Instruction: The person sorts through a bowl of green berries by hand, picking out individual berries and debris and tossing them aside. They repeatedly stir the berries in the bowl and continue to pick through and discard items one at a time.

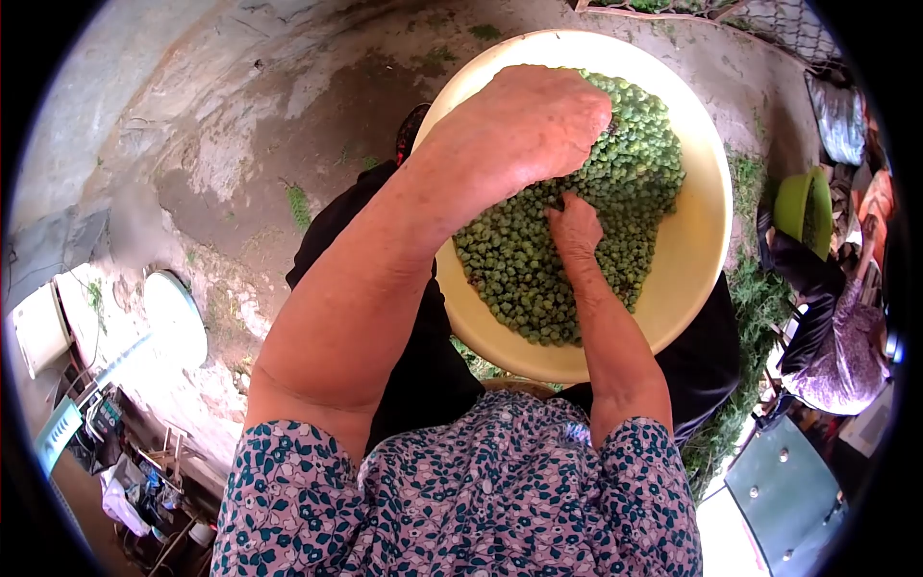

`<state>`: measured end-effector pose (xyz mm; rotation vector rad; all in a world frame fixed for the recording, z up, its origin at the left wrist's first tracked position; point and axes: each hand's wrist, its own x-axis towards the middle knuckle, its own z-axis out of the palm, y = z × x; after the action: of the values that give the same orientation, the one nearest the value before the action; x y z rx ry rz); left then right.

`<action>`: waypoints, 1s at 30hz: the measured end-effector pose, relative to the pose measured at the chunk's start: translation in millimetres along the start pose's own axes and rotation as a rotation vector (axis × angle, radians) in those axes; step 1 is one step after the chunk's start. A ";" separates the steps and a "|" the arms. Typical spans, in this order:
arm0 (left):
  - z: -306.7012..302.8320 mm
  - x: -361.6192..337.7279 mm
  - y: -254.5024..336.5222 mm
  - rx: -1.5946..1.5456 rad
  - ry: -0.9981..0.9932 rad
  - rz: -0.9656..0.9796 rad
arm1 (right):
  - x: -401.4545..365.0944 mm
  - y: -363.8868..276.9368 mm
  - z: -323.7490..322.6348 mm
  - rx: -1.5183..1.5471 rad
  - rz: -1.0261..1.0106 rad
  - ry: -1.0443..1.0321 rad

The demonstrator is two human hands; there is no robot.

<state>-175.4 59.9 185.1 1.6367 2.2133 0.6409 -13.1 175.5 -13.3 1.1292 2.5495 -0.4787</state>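
A wide cream basin point(700, 245) rests at my lap, holding a heap of small round green fruits point(524, 279). Over the upper part of the heap, my left hand point(567, 120) is closed, knuckles up, its fingertips curled out of sight beneath it. My right hand point(579, 229) is lower, near the heap's middle, with thumb and fingers drawn together right at the fruits. What either hand grips is hidden. A few dark bits show among the green.
On the right sits another person in a patterned top point(841, 356), beside a lime-green bowl point(804, 207). A teal panel point(784, 490) stands lower right. To the left are a round white lid-like object point(176, 317) and a cluttered pile point(130, 490). Weeds grow along the ground.
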 end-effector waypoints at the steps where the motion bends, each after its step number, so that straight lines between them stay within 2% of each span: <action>1: 1.1 -1.0 -1.1 -0.018 0.033 0.014 | 1.3 2.9 1.2 -0.002 -0.001 0.001; 5: 7.5 -2.6 -7.1 -0.093 0.126 0.077 | 5.3 18.9 7.5 0.163 -0.051 -0.012; 8: 2.3 -0.6 -1.5 -0.003 0.043 -0.017 | 11.3 34.0 18.3 0.307 -0.060 0.051; 10: -2.1 -4.0 0.3 -0.002 0.051 0.004 | 13.3 49.0 16.3 0.364 -0.065 0.098; 12: -4.8 -4.2 1.3 0.006 0.062 0.026 | 12.3 57.6 11.6 0.689 0.072 -0.008; 14: -4.7 -1.9 3.7 0.048 -0.006 -0.027 | 8.6 58.3 7.4 0.689 0.082 -0.010; 16: -2.9 1.9 5.4 0.051 -0.028 -0.050 | 7.2 55.1 9.4 0.524 -0.302 0.215; 18: -1.4 1.0 4.5 0.058 -0.053 -0.080 | 10.1 44.9 10.4 0.512 -0.292 0.189; 20: 0.1 -2.8 1.9 0.050 0.049 -0.010 | 8.7 30.8 11.3 0.501 -0.285 0.161; 21: -2.4 -2.5 3.2 0.051 0.048 -0.014 | 6.9 24.1 12.7 0.541 -0.346 0.155; 23: -9.4 1.0 7.9 0.060 -0.092 -0.081 | 3.4 12.7 20.5 0.592 -0.448 0.104; 24: -8.8 3.4 8.0 0.061 -0.093 -0.084 | 0.4 5.0 21.9 0.593 -0.450 0.102; 26: -7.8 6.9 6.8 0.042 -0.125 -0.066 | -7.2 -9.6 24.6 0.260 -0.331 0.032; 27: -7.2 4.2 5.8 0.043 -0.127 -0.069 | -10.9 -14.0 24.7 0.194 -0.317 0.043; 29: -5.5 -2.0 4.3 -0.009 0.001 -0.002 | -10.9 -18.4 25.3 0.148 -0.297 0.007; 30: -5.8 -0.9 5.2 -0.009 0.001 -0.003 | -10.3 -20.0 23.7 0.101 -0.277 -0.024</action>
<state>-173.8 59.4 192.7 1.6292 2.2099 0.6498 -18.1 146.2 -26.7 0.7972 2.6991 -0.6901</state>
